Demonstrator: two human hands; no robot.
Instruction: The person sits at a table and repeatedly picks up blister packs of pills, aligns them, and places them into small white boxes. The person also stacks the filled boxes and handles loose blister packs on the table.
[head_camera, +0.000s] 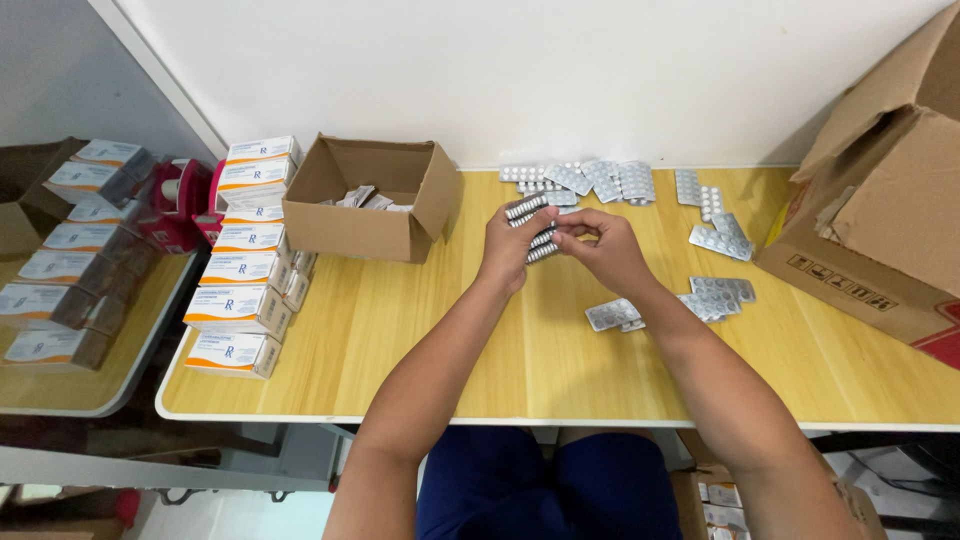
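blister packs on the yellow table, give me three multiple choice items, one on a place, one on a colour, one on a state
1. Where does the small open carton stand?
A. Left of the hands
B. On the floor
C. On the large box

2. What colour is the stripe on the white medicine boxes?
A. Green
B. Orange
C. Purple

3. How is the stack of blister packs held?
A. By one hand only
B. Between both hands
C. Lying untouched

Answers: 1 A, it sits on the table left of them. 2 B, orange bands show. 3 B, the left hand and right hand clasp it.
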